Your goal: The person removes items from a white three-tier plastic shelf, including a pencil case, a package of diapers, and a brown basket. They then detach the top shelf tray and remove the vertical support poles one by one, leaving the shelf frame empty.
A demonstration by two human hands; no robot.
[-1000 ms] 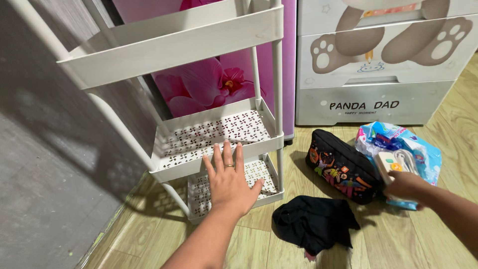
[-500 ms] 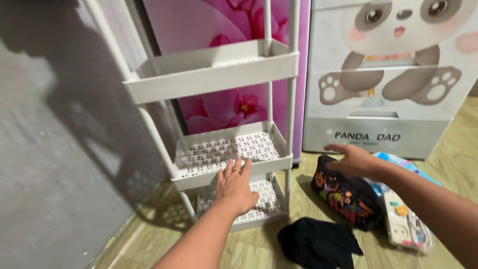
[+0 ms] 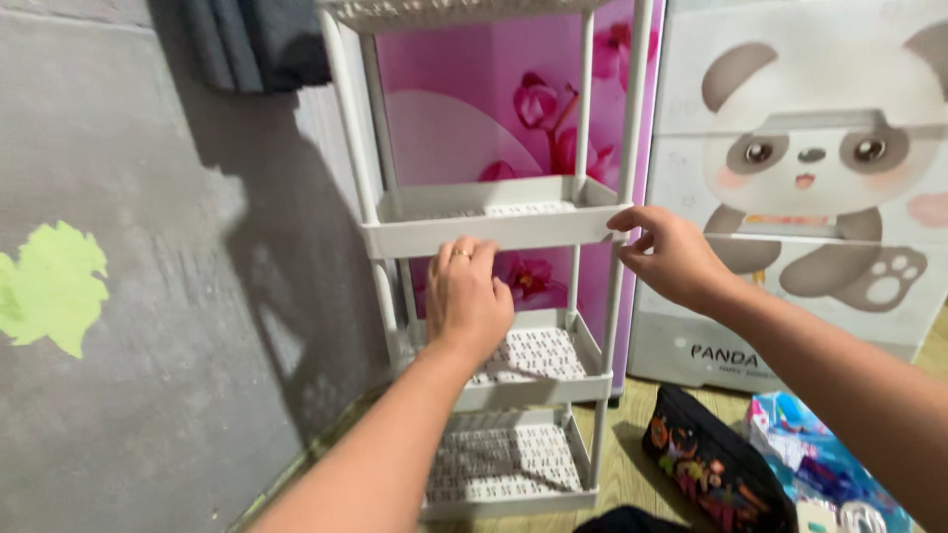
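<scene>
White plastic rack point(image 3: 494, 326): its upper tray point(image 3: 494, 225) is gripped by the left hand point(image 3: 466, 296) at the front rim and pinched by the right hand point(image 3: 667, 255) at the corner; visible trays are empty.

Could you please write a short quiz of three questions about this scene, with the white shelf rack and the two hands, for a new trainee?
1. True or false: the left hand rests on the front rim of a tray of the white shelf rack.
2. Which part does the right hand touch? A) the right front corner of the same tray B) the panda drawer cabinet C) the black pencil case
3. Fill in: the tray bottoms are ____ with small holes.

Key:
1. True
2. A
3. perforated
</scene>
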